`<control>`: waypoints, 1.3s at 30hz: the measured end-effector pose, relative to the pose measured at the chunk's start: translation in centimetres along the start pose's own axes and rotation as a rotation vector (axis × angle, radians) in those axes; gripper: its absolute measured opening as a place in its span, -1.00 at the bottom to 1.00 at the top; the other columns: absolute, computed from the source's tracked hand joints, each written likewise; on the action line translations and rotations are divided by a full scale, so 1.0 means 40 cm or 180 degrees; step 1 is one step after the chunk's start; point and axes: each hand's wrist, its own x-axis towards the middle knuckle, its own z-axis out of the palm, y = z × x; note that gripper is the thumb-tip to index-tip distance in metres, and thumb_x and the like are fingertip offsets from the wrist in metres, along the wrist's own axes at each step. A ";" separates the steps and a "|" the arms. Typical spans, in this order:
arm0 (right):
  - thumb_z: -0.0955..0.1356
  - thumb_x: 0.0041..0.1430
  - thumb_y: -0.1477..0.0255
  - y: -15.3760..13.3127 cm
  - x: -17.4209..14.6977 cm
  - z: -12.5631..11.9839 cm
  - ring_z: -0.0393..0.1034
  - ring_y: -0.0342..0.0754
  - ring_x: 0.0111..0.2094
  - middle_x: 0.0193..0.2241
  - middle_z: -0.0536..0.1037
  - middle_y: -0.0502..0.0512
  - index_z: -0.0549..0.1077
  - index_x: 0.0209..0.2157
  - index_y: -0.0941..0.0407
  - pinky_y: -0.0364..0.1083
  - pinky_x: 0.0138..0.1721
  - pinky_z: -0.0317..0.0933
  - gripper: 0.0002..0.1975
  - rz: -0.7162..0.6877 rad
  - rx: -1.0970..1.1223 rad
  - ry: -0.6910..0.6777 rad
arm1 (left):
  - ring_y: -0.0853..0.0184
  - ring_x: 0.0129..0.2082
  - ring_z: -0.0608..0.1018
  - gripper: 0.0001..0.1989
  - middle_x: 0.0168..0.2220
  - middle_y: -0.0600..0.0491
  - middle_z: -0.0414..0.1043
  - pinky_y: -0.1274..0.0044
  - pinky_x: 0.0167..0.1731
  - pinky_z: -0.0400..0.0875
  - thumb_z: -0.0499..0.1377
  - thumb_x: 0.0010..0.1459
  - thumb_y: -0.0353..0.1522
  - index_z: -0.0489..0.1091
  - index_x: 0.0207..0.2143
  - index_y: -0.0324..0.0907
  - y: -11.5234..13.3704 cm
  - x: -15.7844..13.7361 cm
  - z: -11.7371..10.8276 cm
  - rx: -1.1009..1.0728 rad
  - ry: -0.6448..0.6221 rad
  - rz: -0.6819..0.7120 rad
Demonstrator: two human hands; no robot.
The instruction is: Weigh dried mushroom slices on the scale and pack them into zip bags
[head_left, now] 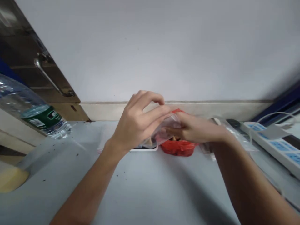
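We had our L hand (140, 122) pinching the clear bag (160, 132); our R hand (191, 126) was against it, couldn't tell its grip, abv the red bag (179, 150).

Bottle (43, 115) left, bag (162, 129) midway, power strip (281, 147) right — wall (175, 56) behind

Soft, rather dim light, seemingly from above, leaves the wall (150, 56) grey and throws a long shadow (197, 189) across the surface (136, 190) toward its near right corner. The right fingers (174, 132) are blurred; wide-angle distortion stretches the bottle (42, 114).
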 end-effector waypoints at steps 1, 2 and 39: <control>0.33 0.21 0.29 0.010 -0.024 -0.009 0.57 0.14 -0.28 -0.34 0.67 0.12 0.57 -0.36 0.03 0.07 -0.26 0.48 -0.81 0.0080 0.0144 0.0051 | 0.27 -0.18 0.51 -0.80 -0.19 0.00 0.53 0.38 -0.14 0.44 0.13 0.38 -0.50 0.50 -0.24 -0.08 0.017 0.004 0.017 0.0060 0.0209 0.0040; 0.31 0.25 0.28 0.022 -0.051 -0.023 0.58 0.15 -0.25 -0.30 0.68 0.13 0.59 -0.30 0.02 0.09 -0.23 0.49 -0.78 0.0162 0.0320 0.0111 | 0.26 -0.16 0.51 -0.79 -0.19 0.00 0.54 0.37 -0.12 0.44 0.13 0.35 -0.53 0.50 -0.23 -0.08 0.031 0.006 0.033 0.0062 0.0349 0.0083; 0.33 0.22 0.34 0.127 -0.056 -0.001 0.31 -0.08 -0.54 -0.55 0.56 0.02 0.53 -0.48 0.05 -0.08 -0.47 0.12 -0.78 0.0677 -0.0835 -0.0318 | 0.20 -0.04 0.55 -0.79 -0.15 -0.02 0.59 0.36 -0.02 0.49 0.12 0.41 -0.34 0.57 -0.15 -0.16 -0.001 -0.060 0.094 -0.0847 -0.2375 -0.0949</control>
